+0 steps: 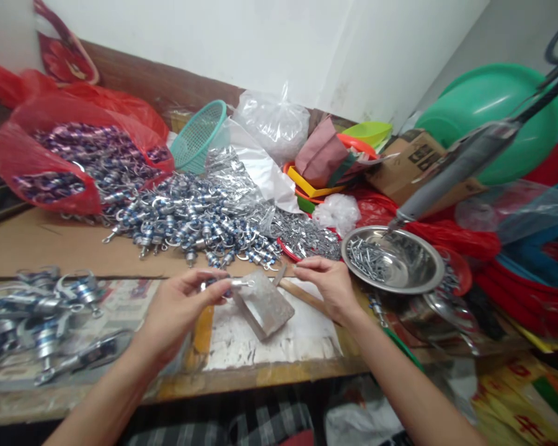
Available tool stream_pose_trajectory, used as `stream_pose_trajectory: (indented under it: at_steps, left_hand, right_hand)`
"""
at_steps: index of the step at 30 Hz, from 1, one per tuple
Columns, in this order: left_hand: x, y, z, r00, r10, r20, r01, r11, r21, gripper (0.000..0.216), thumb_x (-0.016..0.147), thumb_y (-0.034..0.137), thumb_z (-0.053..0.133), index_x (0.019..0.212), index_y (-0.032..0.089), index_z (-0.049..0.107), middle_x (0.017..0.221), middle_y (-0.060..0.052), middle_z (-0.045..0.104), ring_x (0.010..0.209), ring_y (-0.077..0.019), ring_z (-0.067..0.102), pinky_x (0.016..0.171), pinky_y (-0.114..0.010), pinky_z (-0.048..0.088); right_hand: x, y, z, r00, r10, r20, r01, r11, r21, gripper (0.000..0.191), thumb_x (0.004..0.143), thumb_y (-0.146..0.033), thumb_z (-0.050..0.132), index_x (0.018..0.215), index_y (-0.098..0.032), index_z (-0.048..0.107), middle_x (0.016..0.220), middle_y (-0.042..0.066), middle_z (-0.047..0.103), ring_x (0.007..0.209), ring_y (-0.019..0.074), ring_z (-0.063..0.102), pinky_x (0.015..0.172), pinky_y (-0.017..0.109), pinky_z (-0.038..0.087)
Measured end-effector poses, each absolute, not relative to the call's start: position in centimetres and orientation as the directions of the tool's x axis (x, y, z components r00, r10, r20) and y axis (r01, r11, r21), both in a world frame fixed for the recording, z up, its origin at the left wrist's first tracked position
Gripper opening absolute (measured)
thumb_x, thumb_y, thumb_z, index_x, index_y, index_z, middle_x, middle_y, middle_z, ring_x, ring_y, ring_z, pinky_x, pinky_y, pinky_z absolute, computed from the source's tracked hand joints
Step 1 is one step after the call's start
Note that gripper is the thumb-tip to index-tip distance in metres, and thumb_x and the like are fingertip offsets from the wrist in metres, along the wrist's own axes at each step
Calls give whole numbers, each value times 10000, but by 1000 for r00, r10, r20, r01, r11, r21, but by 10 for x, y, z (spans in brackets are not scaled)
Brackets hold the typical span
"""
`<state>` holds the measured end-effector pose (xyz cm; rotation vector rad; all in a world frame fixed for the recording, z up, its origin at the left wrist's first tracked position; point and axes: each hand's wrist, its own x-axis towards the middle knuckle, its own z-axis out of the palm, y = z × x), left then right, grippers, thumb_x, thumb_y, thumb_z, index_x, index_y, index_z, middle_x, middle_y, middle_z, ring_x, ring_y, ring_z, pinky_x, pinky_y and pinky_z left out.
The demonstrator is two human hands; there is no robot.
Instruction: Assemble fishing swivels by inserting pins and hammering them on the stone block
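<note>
My left hand (179, 310) pinches a small silver and blue metal fitting (230, 284) just above a grey metal block (264, 305) on the workbench. My right hand (328, 286) hovers to the right, fingers curled near a heap of small silver parts (307, 235); whether it holds one I cannot tell. A wooden handle (300, 293) lies under that hand. A steel bowl (416, 263) with screws sits at the right.
A big pile of silver-blue fittings (190, 220) spreads behind the hands, spilling from a red bag (51, 155). More fittings (41, 316) lie at the left. A teal basket (199, 136), plastic bags, a cardboard box (413, 161), a green basin (493, 118) and a hanging power tool (460, 161) crowd the back.
</note>
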<state>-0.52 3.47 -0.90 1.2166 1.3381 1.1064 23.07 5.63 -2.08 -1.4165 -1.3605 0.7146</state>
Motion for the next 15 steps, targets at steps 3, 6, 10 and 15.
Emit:
stream_pose_trajectory:
  at_steps: [3, 6, 10, 15]
  left_hand:
    - [13, 14, -14, 12, 983, -185, 38, 185, 982, 260, 592, 354, 728, 791, 187, 711, 711, -39, 738, 640, -218, 664, 659, -327, 524]
    - [22, 4, -16, -32, 993, -116, 131, 120, 984, 178, 571, 298, 737, 736, 232, 742, 718, -27, 755, 681, -250, 678, 720, -360, 526]
    - [22, -3, -14, -57, 998, 8, 222, 5, 975, 157, 576, 259, 725, 729, 282, 751, 838, -11, 759, 835, -274, 678, 831, -371, 507]
    - [19, -8, -13, -6, 993, 116, 259, -110, 960, 232, 608, 259, 715, 835, 297, 738, 893, -1, 751, 848, -266, 680, 829, -366, 519]
  right_hand:
    - [198, 31, -10, 41, 961, 273, 248, 255, -935, 12, 619, -179, 696, 621, -188, 703, 682, 21, 672, 666, 144, 626, 646, 281, 515]
    - [178, 14, -3, -44, 920, 390, 279, 387, -879, 149, 685, -87, 604, 676, -199, 702, 699, 13, 670, 678, 130, 618, 650, 260, 506]
    - [169, 3, 2, -61, 921, 384, 300, 384, -873, 123, 691, -76, 595, 712, -187, 642, 685, -11, 656, 632, 113, 604, 616, 227, 504]
    - [169, -3, 2, -78, 928, 365, 215, 373, -903, 144, 691, -68, 600, 767, -188, 579, 682, -30, 621, 625, 97, 597, 608, 204, 502]
